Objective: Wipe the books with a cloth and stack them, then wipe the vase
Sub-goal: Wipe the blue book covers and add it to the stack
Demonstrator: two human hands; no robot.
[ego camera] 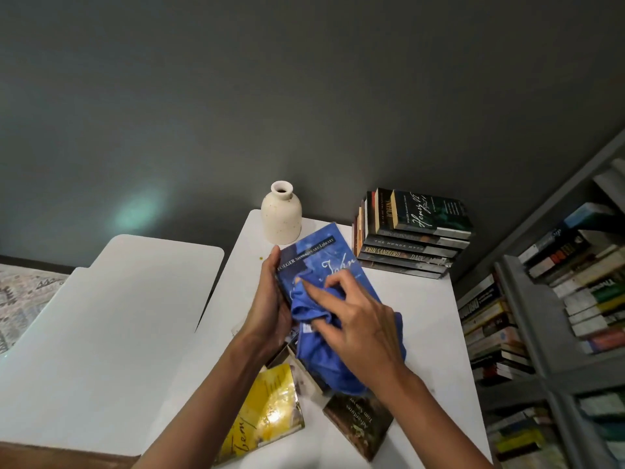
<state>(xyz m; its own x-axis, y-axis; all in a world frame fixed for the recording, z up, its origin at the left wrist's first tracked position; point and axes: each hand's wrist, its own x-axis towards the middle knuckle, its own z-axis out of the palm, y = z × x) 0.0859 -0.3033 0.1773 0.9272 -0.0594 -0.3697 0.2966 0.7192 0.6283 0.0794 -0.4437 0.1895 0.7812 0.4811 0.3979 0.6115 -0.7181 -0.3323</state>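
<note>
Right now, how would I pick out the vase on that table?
Look to the far edge of the white table, against the dark grey wall. Left of the stack of books, just beyond the blue book, stands the vase: the only cream, speckled, bottle-shaped thing, with a narrow open neck.

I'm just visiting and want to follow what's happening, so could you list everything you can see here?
blue book: one, blue, held above the table's middle
cloth: one, blue, on the blue book's cover
vase: one, cream, far edge of the table
book stack: several, dark covers, far right corner
yellow book: one, yellow, near edge
brown book: one, brown, near edge, right of the yellow one
table: one, white, centre
second table: one, white, left
bookshelf: one, grey, right, full of books
rug: one, patterned grey, far left
left hand: holds the blue book's edge
right hand: presses the cloth on the cover
</note>
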